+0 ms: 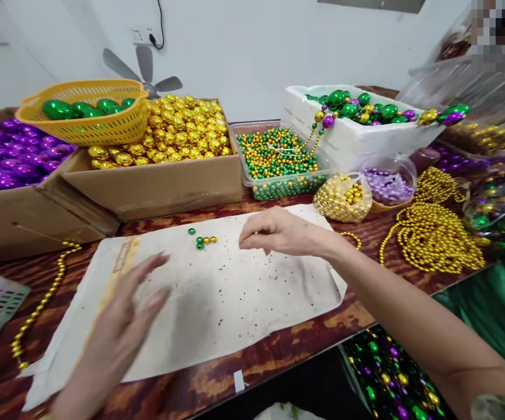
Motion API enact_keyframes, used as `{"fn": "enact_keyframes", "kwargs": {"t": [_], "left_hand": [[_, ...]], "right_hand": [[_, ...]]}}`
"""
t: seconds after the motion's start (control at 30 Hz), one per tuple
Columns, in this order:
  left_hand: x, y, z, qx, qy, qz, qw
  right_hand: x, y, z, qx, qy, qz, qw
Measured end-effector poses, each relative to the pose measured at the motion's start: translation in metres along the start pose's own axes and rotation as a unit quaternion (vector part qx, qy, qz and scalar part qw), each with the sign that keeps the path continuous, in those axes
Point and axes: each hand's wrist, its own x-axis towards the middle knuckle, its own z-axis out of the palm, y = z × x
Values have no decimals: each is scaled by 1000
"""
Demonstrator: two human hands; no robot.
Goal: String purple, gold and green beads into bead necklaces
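Note:
My left hand [123, 321] is over the left part of a white cloth [234, 315], a little smeared by motion. Its thumb and fingers are apart with nothing visible between them. A faint thin line shows near the thumb tip. Above the cloth's far right part, my right hand [274, 230] has its fingers pinched together; what they hold, if anything, is hidden. Between the hands, at the cloth's far side, lie a few green beads [199, 245] and two gold beads [209, 240]. Dark specks dot the cloth.
Behind the cloth are boxes of purple balls [16, 151] and gold balls [177, 128], a yellow basket [98, 137], a plastic tub of small beads [278, 151] and a white foam box [366, 143]. Gold bead strings [436, 239] lie right; another gold string [46, 300] lies left.

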Motion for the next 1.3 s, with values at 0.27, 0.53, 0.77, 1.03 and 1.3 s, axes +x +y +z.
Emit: {"fn": "enact_keyframes", "kwargs": {"t": [0.27,0.53,0.77,1.03,1.3], "left_hand": [[56,93,103,-345,5,-44,937],[35,-21,93,-170,32,-170,970],[15,-1,114,189,58,-53,979],[-3,77,190,129,-85,40,987],[7,76,196,110,-91,0,990]], "right_hand": [[-19,63,-38,-170,63,147,972],[-84,186,-47,-314,39,247,916],[-86,203,-39,-337,22,219,916],[-90,200,-40,-306,44,187,932],[-104,167,-55,-298,128,217,921]]}}
